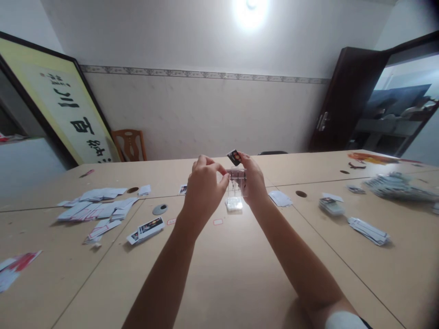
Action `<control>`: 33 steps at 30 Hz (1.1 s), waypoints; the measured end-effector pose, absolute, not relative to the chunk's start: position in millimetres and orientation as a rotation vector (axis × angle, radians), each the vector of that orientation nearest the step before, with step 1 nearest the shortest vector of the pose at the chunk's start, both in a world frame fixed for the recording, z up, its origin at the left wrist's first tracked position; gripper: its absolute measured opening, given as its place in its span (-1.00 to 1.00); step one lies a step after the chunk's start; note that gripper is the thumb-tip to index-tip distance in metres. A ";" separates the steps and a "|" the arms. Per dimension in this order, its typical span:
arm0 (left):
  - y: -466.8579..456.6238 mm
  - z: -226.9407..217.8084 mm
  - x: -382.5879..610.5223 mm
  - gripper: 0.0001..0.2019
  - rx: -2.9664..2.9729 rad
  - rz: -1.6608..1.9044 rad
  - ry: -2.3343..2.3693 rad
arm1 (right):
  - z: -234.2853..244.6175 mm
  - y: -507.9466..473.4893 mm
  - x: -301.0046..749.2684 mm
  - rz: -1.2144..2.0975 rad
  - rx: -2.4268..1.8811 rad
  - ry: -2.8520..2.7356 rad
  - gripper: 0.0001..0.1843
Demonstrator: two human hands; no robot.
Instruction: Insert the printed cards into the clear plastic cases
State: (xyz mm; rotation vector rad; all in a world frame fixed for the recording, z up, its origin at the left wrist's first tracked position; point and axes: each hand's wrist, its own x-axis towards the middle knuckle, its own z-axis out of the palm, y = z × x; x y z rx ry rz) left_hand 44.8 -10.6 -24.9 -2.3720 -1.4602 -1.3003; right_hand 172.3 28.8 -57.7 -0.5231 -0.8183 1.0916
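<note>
A clear plastic case (pixel 236 183) with small dark items inside is held up between both hands above the table. My right hand (pixel 254 180) wraps round its right side. A small dark printed card (pixel 234 157) also sticks out from the thumb and fingers of that hand, above the case. My left hand (pixel 206 185) has thumb and forefinger pinched at the upper left edge of the case. Just below, more clear plastic pieces (pixel 234 204) lie on the table. What the small items are is too fine to make out.
White paper slips (pixel 99 205) are spread at the left. Printed cards (pixel 147 230) lie nearer. A white stack (pixel 280 198) sits right of my hands. Further right are a clear-wrapped stack (pixel 331 205), folded papers (pixel 368 230) and piled plastic packets (pixel 399 186). Cable holes (pixel 301 194) pierce the table.
</note>
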 end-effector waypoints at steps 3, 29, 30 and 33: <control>-7.7 -28.0 49.3 -0.91 -2.352 -1.358 -1.472 | -56.6 24.7 169.8 1.020 -0.532 -0.812 -0.54; -9.8 -25.7 55.0 -0.98 -2.391 -1.676 -1.550 | -52.7 -1.2 157.7 0.612 -0.532 -1.042 -0.60; -9.8 -25.6 55.4 -0.98 -2.385 -1.681 -1.556 | -51.9 -3.0 157.6 0.609 -0.534 -1.047 -0.62; -9.4 -25.2 55.8 -0.97 -2.377 -1.689 -1.556 | -50.1 -6.7 158.0 0.636 -0.546 -1.051 -0.65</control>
